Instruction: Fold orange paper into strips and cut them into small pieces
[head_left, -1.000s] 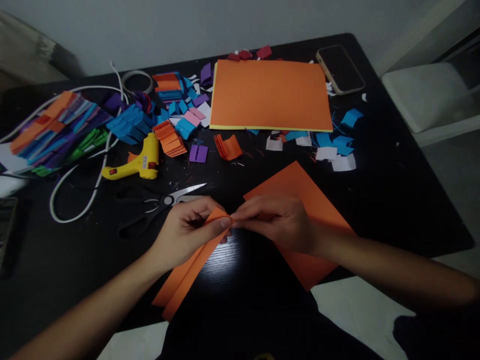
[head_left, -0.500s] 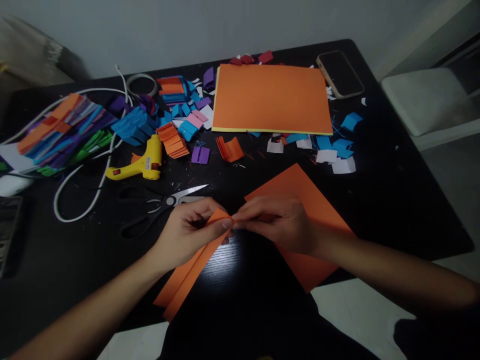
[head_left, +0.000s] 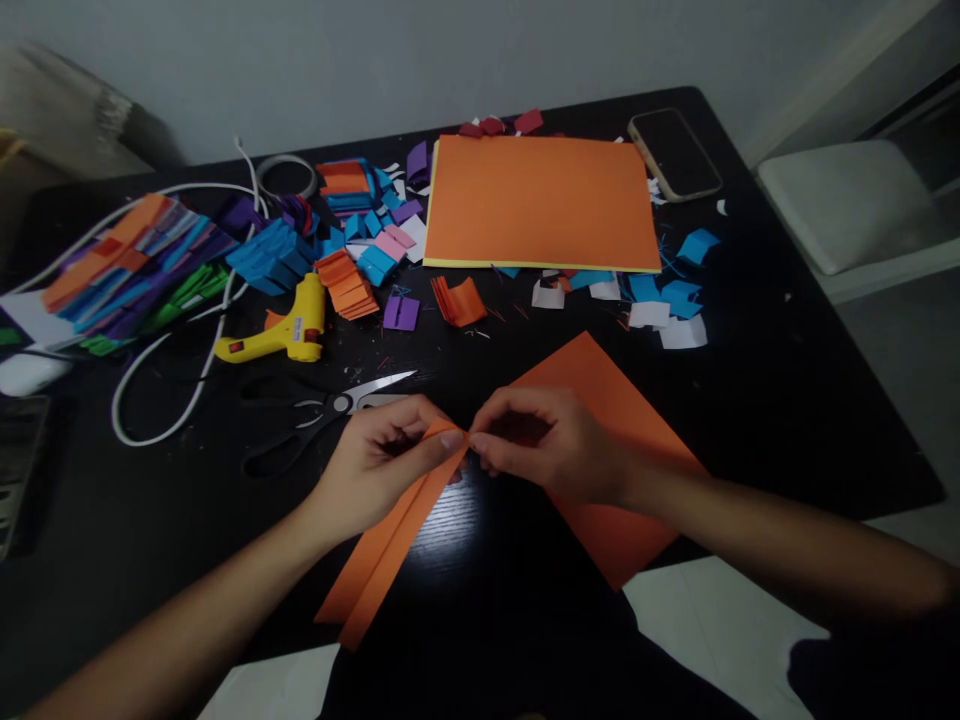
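Observation:
My left hand [head_left: 394,455] is closed on a folded orange paper strip [head_left: 382,555], thumb on top near its far end. The strip slants down toward the table's front edge, with a lengthwise fold line showing. At that far end, my right hand [head_left: 551,445] pinches the paper's tip between thumb and forefinger. Beneath my right hand and forearm lies an orange sheet [head_left: 600,390], partly covered. Just beyond my left hand, black-handled scissors [head_left: 341,403] rest with their blades apart.
A yellow glue gun [head_left: 289,325] and a looped white cable [head_left: 120,400] lie at left. Folded coloured paper pieces [head_left: 135,265] are heaped behind them. A stack of orange sheets [head_left: 544,200] sits at the back, beside a phone [head_left: 675,152]. Paper scraps [head_left: 682,330] surround it.
My right hand has shifted slightly, its fingers now more arched at the strip's tip. My left hand keeps its hold. The whole view has moved a little.

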